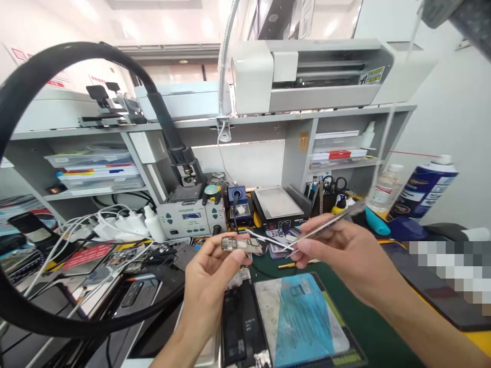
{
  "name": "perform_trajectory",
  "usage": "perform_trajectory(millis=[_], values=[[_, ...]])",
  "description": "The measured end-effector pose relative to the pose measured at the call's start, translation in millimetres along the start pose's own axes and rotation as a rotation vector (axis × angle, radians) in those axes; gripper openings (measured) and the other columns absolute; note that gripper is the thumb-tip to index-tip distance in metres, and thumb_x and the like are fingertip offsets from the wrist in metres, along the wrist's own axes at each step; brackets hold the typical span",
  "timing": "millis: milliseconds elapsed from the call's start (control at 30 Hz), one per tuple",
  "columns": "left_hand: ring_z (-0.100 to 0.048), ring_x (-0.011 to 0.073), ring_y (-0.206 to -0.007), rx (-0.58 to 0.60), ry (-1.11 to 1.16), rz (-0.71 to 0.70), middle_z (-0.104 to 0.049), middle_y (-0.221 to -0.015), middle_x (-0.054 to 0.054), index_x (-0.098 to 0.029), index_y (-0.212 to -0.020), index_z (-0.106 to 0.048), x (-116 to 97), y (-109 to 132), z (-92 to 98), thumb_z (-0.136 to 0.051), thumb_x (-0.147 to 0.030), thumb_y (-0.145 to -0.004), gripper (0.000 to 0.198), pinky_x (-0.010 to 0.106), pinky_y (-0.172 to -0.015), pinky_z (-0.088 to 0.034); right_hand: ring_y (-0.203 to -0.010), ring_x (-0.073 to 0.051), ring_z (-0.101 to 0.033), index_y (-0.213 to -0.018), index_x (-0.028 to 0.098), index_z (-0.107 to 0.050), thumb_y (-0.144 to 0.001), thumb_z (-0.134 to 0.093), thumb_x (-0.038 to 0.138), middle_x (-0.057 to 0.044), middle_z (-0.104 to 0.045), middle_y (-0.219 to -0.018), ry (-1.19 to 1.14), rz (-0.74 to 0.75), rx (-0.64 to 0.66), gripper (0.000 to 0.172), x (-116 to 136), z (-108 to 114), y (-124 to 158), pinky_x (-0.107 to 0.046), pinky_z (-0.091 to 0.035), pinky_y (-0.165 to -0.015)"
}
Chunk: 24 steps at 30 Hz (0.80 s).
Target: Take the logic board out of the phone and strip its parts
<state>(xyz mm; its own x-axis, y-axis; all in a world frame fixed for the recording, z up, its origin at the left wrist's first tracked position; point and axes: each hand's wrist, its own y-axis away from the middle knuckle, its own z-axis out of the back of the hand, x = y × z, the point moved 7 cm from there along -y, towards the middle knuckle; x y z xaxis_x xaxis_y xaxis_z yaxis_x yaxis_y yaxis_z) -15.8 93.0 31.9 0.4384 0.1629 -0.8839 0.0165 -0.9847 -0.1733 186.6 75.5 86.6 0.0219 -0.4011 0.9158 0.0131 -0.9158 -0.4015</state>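
My left hand (pixel 209 278) is raised above the bench and pinches a small phone circuit board (pixel 242 245) between thumb and fingers. My right hand (pixel 337 255) grips metal tweezers (pixel 326 228), whose tips point left and almost touch the board's right end. Below the hands lies an opened phone body (pixel 241 327) and a blue-covered work plate (pixel 303 317) on the green mat (pixel 364 327).
A soldering station (pixel 190 217), a small heating plate (pixel 278 204), white chargers with cables (pixel 123 225), a blue spray can (pixel 424 186) and a clear bottle (pixel 383 191) stand behind. A thick black hose (pixel 57 56) loops at the left. Shelves hold papers and machines.
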Motion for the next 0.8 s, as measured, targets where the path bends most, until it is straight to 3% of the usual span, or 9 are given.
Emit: perform_trajectory(millis=[100,200,333,533,800], values=[[-0.071,0.0199,-0.085,0.014,0.020,-0.016,-0.077,-0.109,0.012,-0.018,-0.101,-0.072,-4.0,0.7,-1.5,-0.082,-0.032,-0.079,0.028,0.030,-0.078,-0.059,-0.061,-0.022,-0.078,-0.089,0.028,-0.076,-0.076,-0.087,0.033,0.000,-0.078,-0.068,0.030,0.044,-0.053,0.019,6.3,-0.8,4.8,-0.025,-0.067,-0.058],[-0.071,0.0206,-0.086,0.011,0.071,0.040,-0.077,-0.108,0.013,-0.018,-0.102,-0.073,0.8,3.5,-1.8,-0.080,-0.032,-0.081,0.026,0.030,-0.078,-0.059,-0.065,-0.018,-0.078,-0.089,0.031,-0.078,-0.080,-0.083,0.024,0.003,-0.080,-0.074,0.138,0.250,-0.144,0.013,22.3,-2.7,14.3,-0.020,-0.066,-0.061],[-0.073,0.0204,-0.086,0.041,0.091,0.078,-0.078,-0.109,0.013,-0.020,-0.102,-0.074,7.3,8.8,-4.9,-0.079,-0.032,-0.082,0.024,0.030,-0.079,-0.060,-0.085,-0.018,-0.078,-0.103,0.034,-0.076,-0.087,-0.074,0.017,0.004,-0.081,-0.096,0.274,0.439,-0.146,0.023,26.7,-15.0,30.7,-0.023,-0.067,-0.074],[-0.075,0.0200,-0.082,0.067,0.071,0.083,-0.078,-0.112,0.012,-0.022,-0.103,-0.074,8.3,11.3,-6.6,-0.079,-0.033,-0.082,0.024,0.030,-0.081,-0.060,-0.097,-0.017,-0.076,-0.115,0.036,-0.069,-0.090,-0.071,0.013,0.007,-0.078,-0.108,0.328,0.511,-0.092,0.034,18.5,-18.1,38.3,-0.024,-0.062,-0.090],[-0.077,0.0212,-0.088,0.076,0.076,0.100,-0.077,-0.115,0.011,-0.022,-0.104,-0.073,8.9,13.4,-7.4,-0.079,-0.032,-0.083,0.024,0.028,-0.083,-0.060,-0.094,-0.016,-0.076,-0.115,0.034,-0.068,-0.089,-0.070,0.010,0.005,-0.078,-0.104,0.364,0.535,-0.068,0.036,18.0,-18.8,38.6,-0.024,-0.061,-0.088]])
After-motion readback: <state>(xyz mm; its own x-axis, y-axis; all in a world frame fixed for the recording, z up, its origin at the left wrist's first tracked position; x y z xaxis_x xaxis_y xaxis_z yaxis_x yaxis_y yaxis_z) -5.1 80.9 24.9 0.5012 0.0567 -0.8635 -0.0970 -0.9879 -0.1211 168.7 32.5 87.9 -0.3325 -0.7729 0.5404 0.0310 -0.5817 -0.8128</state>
